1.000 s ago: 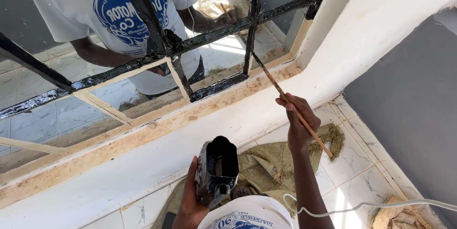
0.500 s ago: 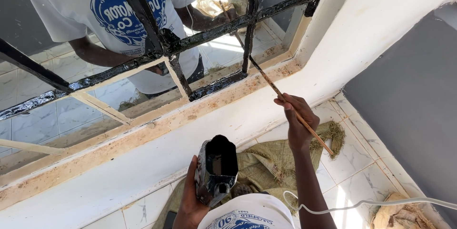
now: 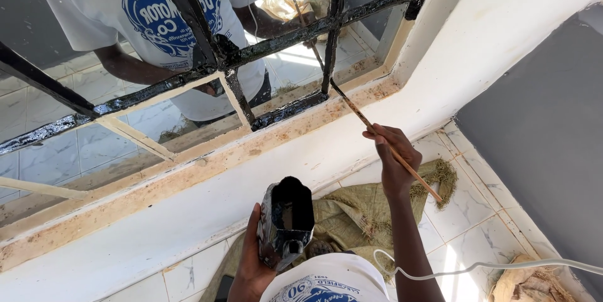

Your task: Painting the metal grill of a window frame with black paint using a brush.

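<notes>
At window grille, brush [image 3: 377,132] in right hand [image 3: 392,157]

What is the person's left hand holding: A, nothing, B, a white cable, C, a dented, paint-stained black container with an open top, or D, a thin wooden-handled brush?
C: the left hand grips the dented, paint-stained black container, while the right hand holds the thin wooden-handled brush.

Right hand [image 3: 392,157] raised, fingers pinched; left hand [image 3: 251,264] low, fingers curled.
</notes>
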